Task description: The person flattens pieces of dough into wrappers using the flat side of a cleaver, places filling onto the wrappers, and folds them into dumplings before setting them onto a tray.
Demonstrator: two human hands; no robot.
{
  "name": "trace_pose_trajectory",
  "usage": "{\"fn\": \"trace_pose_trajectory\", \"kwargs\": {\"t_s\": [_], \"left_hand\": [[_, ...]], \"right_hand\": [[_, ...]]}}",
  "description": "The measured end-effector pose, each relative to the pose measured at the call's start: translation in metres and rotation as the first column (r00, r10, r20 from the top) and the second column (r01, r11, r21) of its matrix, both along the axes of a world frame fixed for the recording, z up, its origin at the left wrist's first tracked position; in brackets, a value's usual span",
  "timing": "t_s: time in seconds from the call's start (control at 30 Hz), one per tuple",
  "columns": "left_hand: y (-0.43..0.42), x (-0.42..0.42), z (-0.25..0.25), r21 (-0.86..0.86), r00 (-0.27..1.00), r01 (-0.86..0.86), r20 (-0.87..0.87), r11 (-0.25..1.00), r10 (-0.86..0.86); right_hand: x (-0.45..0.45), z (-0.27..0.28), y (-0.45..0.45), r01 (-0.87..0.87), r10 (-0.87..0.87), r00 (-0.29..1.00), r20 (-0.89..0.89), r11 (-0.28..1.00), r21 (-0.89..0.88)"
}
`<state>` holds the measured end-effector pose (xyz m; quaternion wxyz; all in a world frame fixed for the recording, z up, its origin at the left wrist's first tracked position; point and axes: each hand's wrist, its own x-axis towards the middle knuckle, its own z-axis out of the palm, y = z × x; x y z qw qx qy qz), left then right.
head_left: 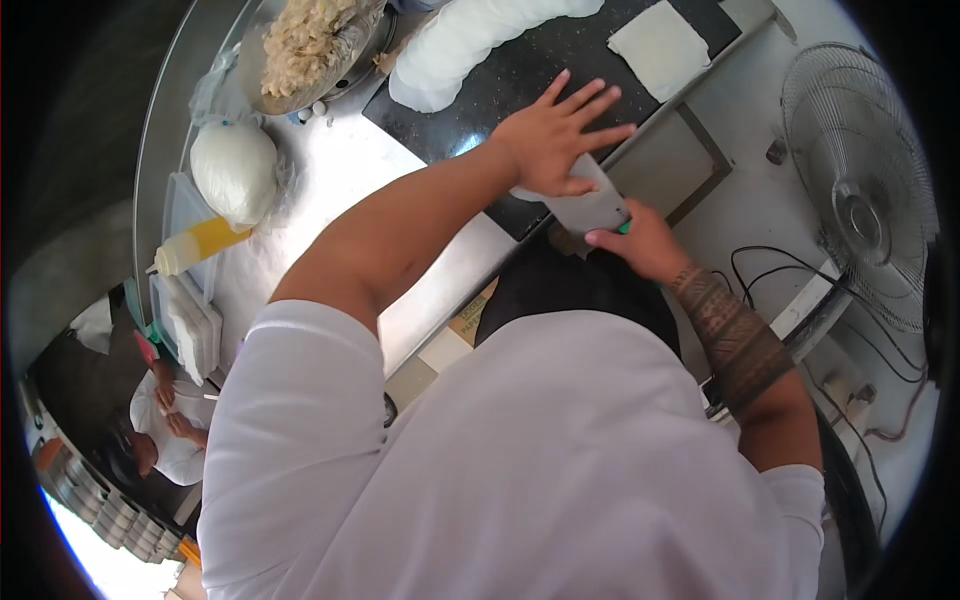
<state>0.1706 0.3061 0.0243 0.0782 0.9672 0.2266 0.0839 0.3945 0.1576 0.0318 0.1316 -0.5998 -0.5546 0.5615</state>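
Observation:
My left hand (560, 135) is open over the dark board (455, 135), its fingers spread and its palm toward the near edge. My right hand (645, 240) is closed round the handle end of a flat grey metal blade (590, 205), with a bit of green showing at the grip. The blade's far end lies under my left hand; whether they touch is unclear. Overlapping white round sheets (480, 40) form a row at the board's far side. A white squarish sheet or stack (660, 50) lies at its right end.
A metal bowl (375, 60) of chopped filling, a bagged white mass (233, 170) and a yellow squeeze bottle (200, 245) stand on the left of the steel table (345, 160). A fan (860, 190) and cables are at right. Another person (170, 425) is at lower left.

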Motion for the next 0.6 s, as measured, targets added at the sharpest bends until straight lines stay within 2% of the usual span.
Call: {"fn": "trace_pose_trajectory", "kwargs": {"t_s": [0.03,0.1,0.17,0.2,0.27,0.37,0.4,0.43,0.47,0.5,0.53,0.6], "left_hand": [[0.007,0.008,0.0,-0.001,0.999,0.004,0.041,1.0,-0.004],[0.023,0.02,0.001,0.062,0.998,-0.067,-0.008,0.996,0.068],[0.048,0.024,0.004,0.167,0.988,-0.141,-0.043,0.976,0.15],[0.06,0.02,0.0,0.198,0.986,-0.164,-0.004,0.966,0.168],[0.071,0.009,0.024,0.092,0.985,-0.169,0.032,0.981,0.167],[0.066,-0.01,0.025,0.13,0.989,-0.093,0.127,0.987,0.076],[0.064,-0.017,0.021,0.141,0.985,-0.053,0.168,0.989,0.029],[0.048,-0.025,0.023,0.138,0.996,-0.044,0.078,0.989,0.033],[0.028,-0.032,0.019,0.064,0.995,-0.029,0.102,0.998,0.022],[0.003,-0.034,0.006,0.016,0.998,-0.029,0.049,0.999,0.029],[-0.01,-0.034,-0.001,-0.032,0.999,-0.033,-0.003,0.999,0.033],[-0.004,-0.008,0.003,-0.036,0.999,-0.021,0.038,0.999,0.022]], "right_hand": [[0.007,0.003,0.013,-0.014,0.013,1.0,0.015,1.0,0.007],[0.027,0.008,0.046,-0.032,0.031,0.998,0.049,0.999,0.023],[0.037,0.0,0.079,-0.075,0.078,0.997,-0.013,0.986,0.147],[0.036,0.008,0.096,-0.141,0.126,0.987,0.102,0.977,0.161],[0.026,0.032,0.122,-0.271,0.202,0.922,0.331,0.946,0.177],[0.008,0.038,0.105,-0.21,0.164,0.956,0.244,0.962,0.177],[0.002,0.032,0.089,-0.151,0.136,0.985,0.103,0.977,0.154],[-0.005,0.021,0.066,-0.091,0.096,0.995,-0.038,0.988,0.122],[-0.013,0.004,0.044,-0.073,0.081,0.992,-0.095,0.993,0.089],[-0.019,0.005,0.025,-0.125,0.124,0.991,0.053,0.992,0.019],[-0.019,-0.003,0.005,-0.093,0.104,0.992,-0.077,0.987,0.132],[-0.003,-0.003,-0.006,-0.042,0.042,0.999,0.0,0.997,-0.071]]}}
